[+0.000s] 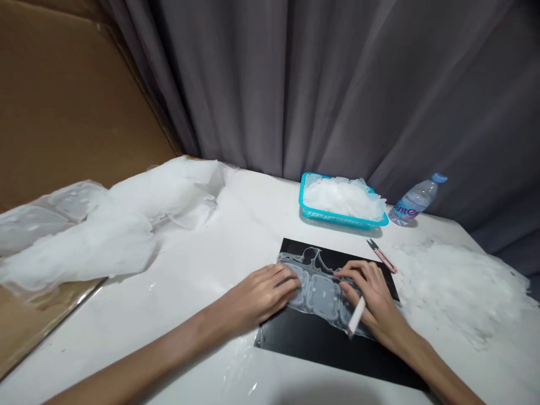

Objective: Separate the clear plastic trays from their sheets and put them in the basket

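A translucent silicone sheet with moulded pads lies on a black mat on the white table. My left hand rests flat on the sheet's left end, fingers stretched out and pressing it down. My right hand sits on the sheet's right part, fingers curled round a thin white tool whose end points toward me.
Small pink snips lie just beyond the mat. A turquoise basket of white pieces stands behind, a water bottle to its right. White scraps cover the right side; piled translucent sheets lie left, by cardboard.
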The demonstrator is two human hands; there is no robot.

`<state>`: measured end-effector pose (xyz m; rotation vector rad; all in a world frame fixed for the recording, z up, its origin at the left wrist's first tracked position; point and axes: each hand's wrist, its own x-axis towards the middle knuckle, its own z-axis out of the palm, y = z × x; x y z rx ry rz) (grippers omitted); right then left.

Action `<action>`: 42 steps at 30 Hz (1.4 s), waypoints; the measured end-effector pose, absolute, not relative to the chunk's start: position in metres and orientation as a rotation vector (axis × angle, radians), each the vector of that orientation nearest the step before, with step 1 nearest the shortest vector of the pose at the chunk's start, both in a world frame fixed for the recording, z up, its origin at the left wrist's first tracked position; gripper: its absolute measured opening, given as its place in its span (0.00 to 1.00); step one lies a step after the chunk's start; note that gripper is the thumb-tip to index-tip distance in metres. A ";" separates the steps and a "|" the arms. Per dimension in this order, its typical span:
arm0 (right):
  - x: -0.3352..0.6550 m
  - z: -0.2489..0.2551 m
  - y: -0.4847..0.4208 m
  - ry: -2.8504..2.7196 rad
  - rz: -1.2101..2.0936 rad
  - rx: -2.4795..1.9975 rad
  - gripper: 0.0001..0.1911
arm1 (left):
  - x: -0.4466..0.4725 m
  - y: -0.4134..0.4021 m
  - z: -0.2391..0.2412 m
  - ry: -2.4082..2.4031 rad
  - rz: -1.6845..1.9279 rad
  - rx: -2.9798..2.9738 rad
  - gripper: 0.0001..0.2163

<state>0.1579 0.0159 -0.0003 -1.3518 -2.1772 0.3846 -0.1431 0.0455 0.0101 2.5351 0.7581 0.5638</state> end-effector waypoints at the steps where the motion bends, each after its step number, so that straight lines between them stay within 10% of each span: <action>1: 0.157 0.000 0.012 -2.144 0.393 -1.330 0.16 | -0.143 0.044 0.014 0.711 0.545 2.528 0.13; 7: 0.141 0.015 -0.001 -2.025 0.757 -1.198 0.39 | -0.152 0.037 0.029 0.606 0.498 2.382 0.17; 19: 0.091 0.028 0.008 -2.058 1.138 -1.207 0.06 | -0.179 0.030 0.024 0.628 0.338 2.518 0.24; 42: 0.074 0.012 -0.003 -2.371 0.671 -0.979 0.07 | -0.179 0.011 0.021 0.776 0.364 2.662 0.22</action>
